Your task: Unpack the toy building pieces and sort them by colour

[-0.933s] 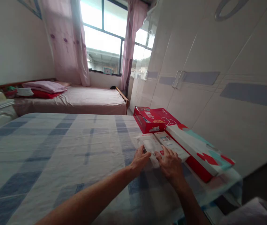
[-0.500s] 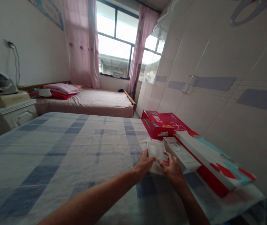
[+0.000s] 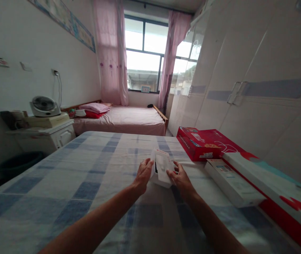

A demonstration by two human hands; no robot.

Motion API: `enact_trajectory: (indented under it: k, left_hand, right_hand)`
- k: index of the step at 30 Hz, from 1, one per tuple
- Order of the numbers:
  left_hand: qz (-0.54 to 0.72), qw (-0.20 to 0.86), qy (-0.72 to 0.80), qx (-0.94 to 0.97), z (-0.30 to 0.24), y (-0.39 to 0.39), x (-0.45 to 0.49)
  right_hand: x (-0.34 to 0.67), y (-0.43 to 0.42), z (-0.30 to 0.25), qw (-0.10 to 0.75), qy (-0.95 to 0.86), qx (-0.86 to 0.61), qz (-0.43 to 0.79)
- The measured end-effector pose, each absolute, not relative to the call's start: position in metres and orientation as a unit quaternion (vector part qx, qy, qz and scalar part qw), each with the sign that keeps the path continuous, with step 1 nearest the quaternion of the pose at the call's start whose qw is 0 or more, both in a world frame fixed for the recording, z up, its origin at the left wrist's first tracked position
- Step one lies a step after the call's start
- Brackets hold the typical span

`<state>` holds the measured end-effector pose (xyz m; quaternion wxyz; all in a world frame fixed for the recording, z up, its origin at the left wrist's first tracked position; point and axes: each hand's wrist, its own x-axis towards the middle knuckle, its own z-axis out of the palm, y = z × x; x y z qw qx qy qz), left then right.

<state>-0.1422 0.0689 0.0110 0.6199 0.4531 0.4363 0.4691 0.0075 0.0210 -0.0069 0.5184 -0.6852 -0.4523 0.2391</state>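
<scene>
A small white box [image 3: 164,169] with faint red print along its far edge sits between my hands, over the checked cloth. Its top face looks skewed, and a dark gap shows along the left side; what lies inside is hidden. My left hand [image 3: 143,175] holds the box's left side, fingers pointing away from me. On the opposite side, my right hand [image 3: 180,178] grips the right edge, its thumb near the top face and fingers curled around the corner. Farther right lies a longer white box [image 3: 233,181], apart from both hands.
A red gift box [image 3: 199,143] and a long white, red and teal package [image 3: 274,190] lie along the right of the checked tablecloth [image 3: 100,169]. White wardrobes [image 3: 245,53] line the right. Beyond are a pink bed [image 3: 129,121] and a fan [image 3: 45,106] on a cabinet.
Both hands have carried the small white box left, away from the longer white box. A dark gap now shows along its left side. The view has turned to the left.
</scene>
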Motion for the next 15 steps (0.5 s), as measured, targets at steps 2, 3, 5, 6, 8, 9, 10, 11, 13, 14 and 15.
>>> enact_trajectory:
  k: [2,3,5,6,8,9,10,11,13,14,15]
  left_hand:
    - [0.471,0.661,0.419,0.407,0.002,0.078,-0.157]
    - [0.464,0.692,0.397,0.385,-0.001,0.081,-0.164]
    - [0.445,0.741,0.353,0.357,-0.005,0.086,-0.175]
    - [0.432,0.76,0.337,0.349,-0.005,0.087,-0.181]
    - [0.393,0.805,0.3,0.327,-0.003,0.088,-0.19]
    - [0.37,0.834,0.266,0.311,-0.002,0.088,-0.194]
    - [0.347,0.862,0.226,0.293,-0.001,0.088,-0.198]
    - [0.33,0.883,0.186,0.277,0.001,0.088,-0.202]
    - [0.327,0.9,0.139,0.252,0.003,0.087,-0.211]
    - [0.334,0.9,0.136,0.243,0.005,0.086,-0.216]
    - [0.346,0.897,0.145,0.233,0.008,0.086,-0.223]
  right_hand:
    - [-0.008,0.029,-0.001,0.512,-0.438,-0.679,0.291]
    - [-0.016,0.032,0.002,0.512,-0.438,-0.673,0.304]
    - [-0.031,0.036,0.009,0.515,-0.444,-0.66,0.32]
    - [-0.037,0.038,0.012,0.514,-0.449,-0.655,0.324]
    - [-0.047,0.04,0.018,0.516,-0.463,-0.641,0.329]
    - [-0.051,0.04,0.021,0.52,-0.473,-0.63,0.33]
    - [-0.054,0.041,0.022,0.525,-0.481,-0.618,0.334]
    - [-0.055,0.041,0.024,0.529,-0.486,-0.605,0.343]
    - [-0.057,0.042,0.023,0.541,-0.483,-0.575,0.379]
    - [-0.056,0.042,0.021,0.547,-0.475,-0.557,0.405]
    - [-0.055,0.043,0.018,0.554,-0.465,-0.538,0.434]
